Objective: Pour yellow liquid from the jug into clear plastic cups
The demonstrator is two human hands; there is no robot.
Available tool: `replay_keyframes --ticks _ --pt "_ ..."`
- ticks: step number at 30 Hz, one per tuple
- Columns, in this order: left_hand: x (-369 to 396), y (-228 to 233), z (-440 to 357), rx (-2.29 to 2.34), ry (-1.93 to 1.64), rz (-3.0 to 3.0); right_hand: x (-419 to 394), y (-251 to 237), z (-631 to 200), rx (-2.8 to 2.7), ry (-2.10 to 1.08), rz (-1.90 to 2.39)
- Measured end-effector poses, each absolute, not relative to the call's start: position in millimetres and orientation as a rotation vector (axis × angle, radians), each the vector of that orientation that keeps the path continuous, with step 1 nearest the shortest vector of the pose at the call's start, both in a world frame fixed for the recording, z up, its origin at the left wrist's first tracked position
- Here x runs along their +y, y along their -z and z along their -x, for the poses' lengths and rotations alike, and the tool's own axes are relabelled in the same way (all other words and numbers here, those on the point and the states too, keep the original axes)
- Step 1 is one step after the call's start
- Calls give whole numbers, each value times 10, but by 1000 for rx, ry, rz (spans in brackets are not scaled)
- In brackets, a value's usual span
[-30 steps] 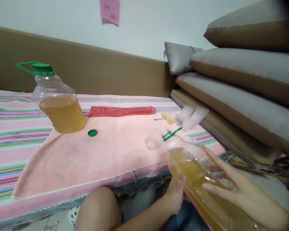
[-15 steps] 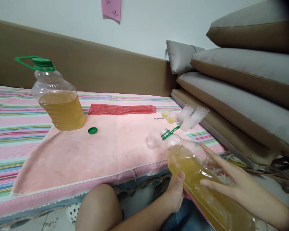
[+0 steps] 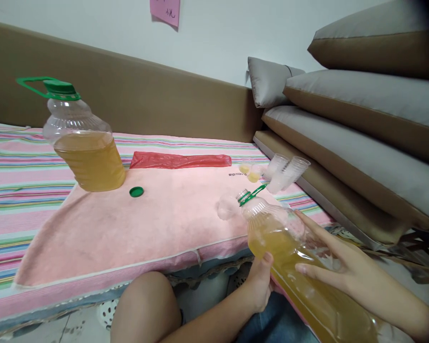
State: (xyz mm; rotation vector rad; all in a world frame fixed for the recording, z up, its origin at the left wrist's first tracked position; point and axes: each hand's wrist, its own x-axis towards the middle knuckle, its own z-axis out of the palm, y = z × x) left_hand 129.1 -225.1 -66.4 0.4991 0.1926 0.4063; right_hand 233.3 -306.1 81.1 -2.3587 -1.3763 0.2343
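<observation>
Hands both on the clear plastic jug of yellow liquid (image 3: 293, 267), uncapped, tilted neck-up toward the pink towel (image 3: 146, 224). Left hand (image 3: 259, 286) fingers curled under its belly; right hand (image 3: 339, 271) fingers spread flat along its side. Small clear cup (image 3: 227, 207) sits just beyond the neck. Green cap (image 3: 136, 192) lies loose, well left. Towel print and pink wall note (image 3: 165, 10): writing unreadable.

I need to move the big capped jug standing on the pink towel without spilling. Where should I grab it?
Take the capped jug by the green loop handle at its neck, coming from the left, where the loop juts out. The jug stands upright, its body is wide and rounded, probably too broad for one hand, and it is over half full, so steady the base with the other hand.
</observation>
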Motion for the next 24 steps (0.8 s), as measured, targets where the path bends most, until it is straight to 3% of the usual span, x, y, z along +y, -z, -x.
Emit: replay_keyframes --ticks 7,24 --pt "-2247 642 -1278 198 -377 -502 -3042 -872 -2298 -1274 -491 2398" --pt "-2285 726 -1320 277 -335 -508 -2999 -844 -2319 -1241 -566 2419"
